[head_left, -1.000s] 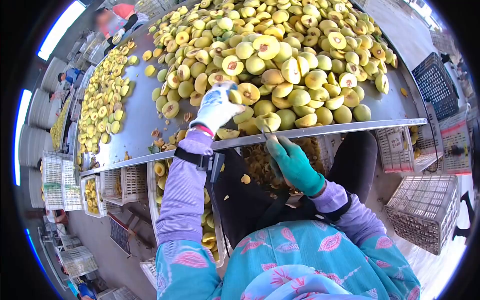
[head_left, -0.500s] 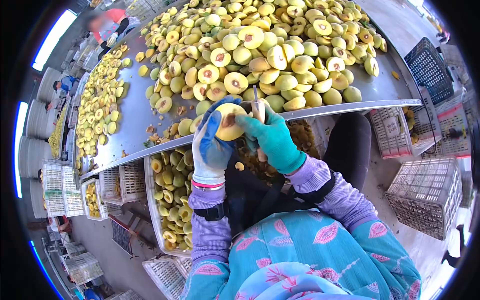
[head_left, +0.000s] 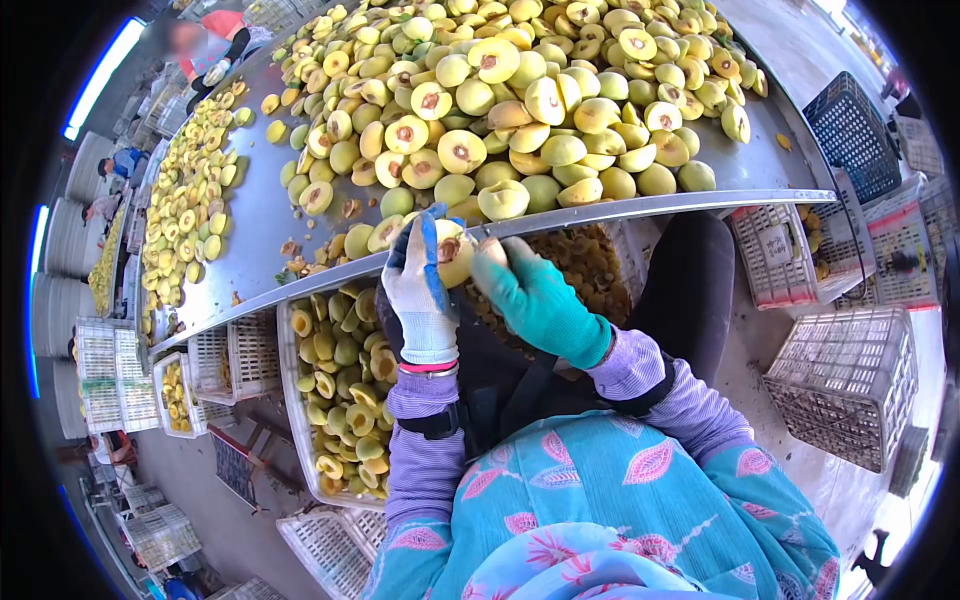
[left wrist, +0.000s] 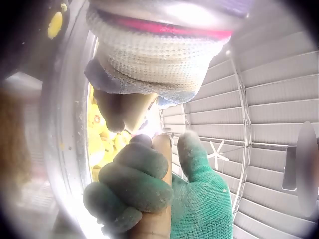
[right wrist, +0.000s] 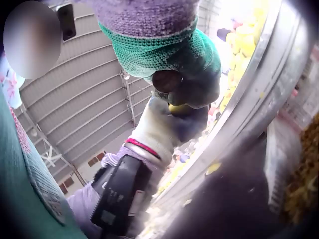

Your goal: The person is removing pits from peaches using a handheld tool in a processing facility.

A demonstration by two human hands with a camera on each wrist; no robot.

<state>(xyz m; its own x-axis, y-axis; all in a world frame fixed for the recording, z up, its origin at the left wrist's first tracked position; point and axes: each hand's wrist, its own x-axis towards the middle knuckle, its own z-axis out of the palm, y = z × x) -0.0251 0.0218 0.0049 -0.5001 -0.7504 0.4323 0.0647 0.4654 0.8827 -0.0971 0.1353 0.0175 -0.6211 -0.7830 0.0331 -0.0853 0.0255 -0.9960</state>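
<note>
In the head view, my left hand (head_left: 422,285), in a white and blue glove, holds a yellow peach half (head_left: 461,262) just in front of the table edge. Its cut face and brown pit show. Close on its right is my right hand (head_left: 548,302) in a green glove. Those fingers curl round the wooden handle of a tool (left wrist: 153,225), seen in the left wrist view with a small metal tip past the thumb. From the right wrist, the two gloves meet and mostly hide the fruit. Exactly where the tip meets the peach I cannot tell.
A heap of halved peaches (head_left: 560,115) covers much of the metal table (head_left: 600,212). Below, at the left, stands a crate (head_left: 345,499) full of peach halves. Brown scraps (head_left: 590,262) lie under the table edge. White crates (head_left: 840,390) stand right; another person sits at far left.
My left hand came back from the heap with the peach half, and my right hand joined it. Since then both have shifted slightly left and the tool has tilted down toward the fruit.
</note>
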